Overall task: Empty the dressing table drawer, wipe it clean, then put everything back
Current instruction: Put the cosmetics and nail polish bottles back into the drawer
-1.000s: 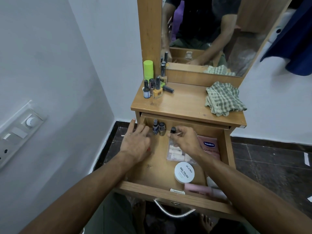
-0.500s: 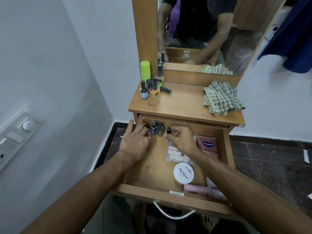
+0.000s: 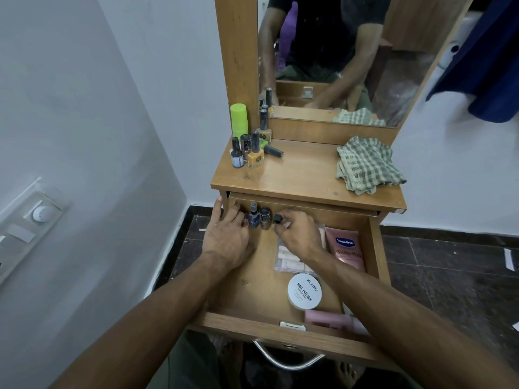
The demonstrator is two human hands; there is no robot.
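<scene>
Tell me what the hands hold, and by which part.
The right hand pinches a small bottle near its black cap. The left hand touches bottles at the drawer's back; its grip is hidden.

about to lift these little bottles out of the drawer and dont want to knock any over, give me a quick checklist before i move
1. Right hand has a grip on the black-capped bottle: ok, fingertips pinch it.
2. Left hand has a firm hold on something: cannot tell, its fingers hide what lies under them.
3. Two bottles between the hands stand upright: ok.
4. Free space on the tabletop to set them down: ok, bare wood between the nail polish group and the checked cloth.
5. Drawer pulled out far enough: ok.
6. Drawer emptied: not ok, white jar and Vaseline sachet remain.
</scene>
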